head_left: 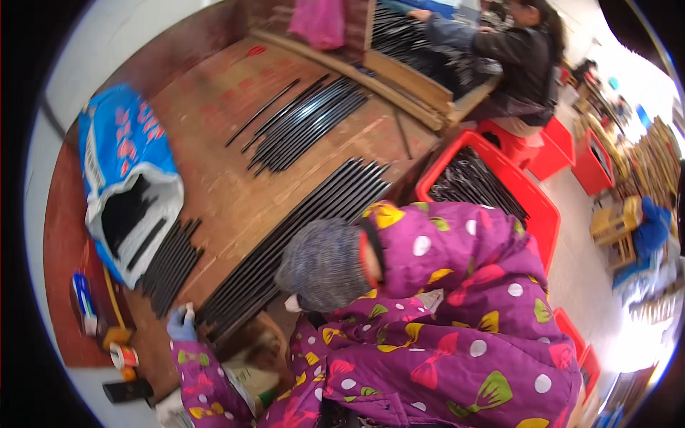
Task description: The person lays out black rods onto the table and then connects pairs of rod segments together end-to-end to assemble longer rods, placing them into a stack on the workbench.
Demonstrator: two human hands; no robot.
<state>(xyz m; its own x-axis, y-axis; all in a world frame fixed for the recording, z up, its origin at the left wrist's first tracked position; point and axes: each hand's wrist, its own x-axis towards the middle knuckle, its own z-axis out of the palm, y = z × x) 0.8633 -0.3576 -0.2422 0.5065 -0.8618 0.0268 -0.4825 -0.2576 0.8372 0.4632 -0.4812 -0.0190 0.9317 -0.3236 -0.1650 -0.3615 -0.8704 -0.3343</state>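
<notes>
My left hand, in a blue glove with whitish fingertips, is at the lower left beside the near ends of a row of long black rods. Its fingers look closed together; whatever they hold is too small to make out. My right hand, in a grey knit glove, rests over the same row of rods, with one pale fingertip showing at its lower side. The back of the glove hides its other fingers. A short stack of black rods lies just beyond my left hand.
Another row of black rods lies farther back on the brown table. At left is a blue-and-white sack holding black pieces. Red crates stand right of the table. A co-worker reaches into a wooden-sided bin of rods.
</notes>
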